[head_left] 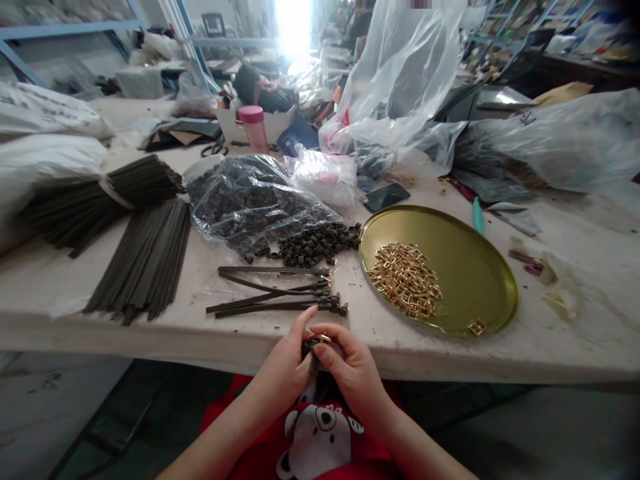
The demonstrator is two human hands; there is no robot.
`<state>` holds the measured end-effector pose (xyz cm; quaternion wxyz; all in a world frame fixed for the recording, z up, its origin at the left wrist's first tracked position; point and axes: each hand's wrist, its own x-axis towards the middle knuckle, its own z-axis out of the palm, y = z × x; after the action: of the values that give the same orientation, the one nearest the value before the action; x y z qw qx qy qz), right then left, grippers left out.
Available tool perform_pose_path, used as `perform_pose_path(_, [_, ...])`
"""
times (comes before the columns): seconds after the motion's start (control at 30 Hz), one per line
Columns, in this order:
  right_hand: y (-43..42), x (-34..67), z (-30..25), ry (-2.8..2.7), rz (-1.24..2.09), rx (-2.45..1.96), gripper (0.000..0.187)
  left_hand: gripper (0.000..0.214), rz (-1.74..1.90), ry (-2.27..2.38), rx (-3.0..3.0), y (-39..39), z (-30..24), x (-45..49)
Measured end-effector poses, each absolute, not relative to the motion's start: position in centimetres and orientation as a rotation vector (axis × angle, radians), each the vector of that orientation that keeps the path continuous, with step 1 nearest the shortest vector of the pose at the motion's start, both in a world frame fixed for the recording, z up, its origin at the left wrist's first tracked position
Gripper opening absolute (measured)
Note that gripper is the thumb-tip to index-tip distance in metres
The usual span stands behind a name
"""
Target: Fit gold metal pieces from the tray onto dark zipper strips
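My left hand (pixel 287 363) and my right hand (pixel 347 367) meet at the table's near edge, fingers pinched together around a dark strap end with a small gold buckle (pixel 315 343). Just beyond them lie a few finished dark straps (pixel 273 297) with fittings at their right ends. A round gold tray (pixel 475 267) to the right holds a heap of gold buckles (pixel 405 280), with one buckle apart near its front rim. A pile of small dark loops (pixel 313 245) spills from a clear bag (pixel 250 200).
Bundles of dark flat strips (pixel 143 260) lie at the left. A phone (pixel 387 197), a pink bottle (pixel 254 127), a box, clear plastic bags (pixel 400 87) and white sacks (pixel 45 133) crowd the back. A teal tool (pixel 478 215) lies by the tray.
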<state>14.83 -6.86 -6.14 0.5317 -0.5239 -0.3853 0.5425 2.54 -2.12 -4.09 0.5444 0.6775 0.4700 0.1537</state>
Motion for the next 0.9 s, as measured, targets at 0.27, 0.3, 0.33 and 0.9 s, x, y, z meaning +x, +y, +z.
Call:
perform_pose_path(0.27, [-6.2, 16.2, -6.5, -0.475, 1.552, -1.064, 0.026, 0.041, 0.26, 1.01, 1.664, -2.0, -2.8, 2.5])
perform_pose_path(0.3, [-6.2, 16.3, -6.7, -0.461, 1.547, -1.065, 0.026, 0.041, 0.252, 0.994, 1.655, -2.0, -2.7, 2.5])
perform_pose_path(0.33, [-6.2, 16.4, -6.7, -0.452, 1.537, -1.075, 0.026, 0.041, 0.249, 0.985, 1.648, -1.9, -2.6, 2.5])
perform_pose_path(0.9, [-7.4, 16.3, -7.6, -0.614, 1.521, -1.153, 0.025, 0.021, 0.205, 0.977, 1.278, -1.9, -2.7, 1.8])
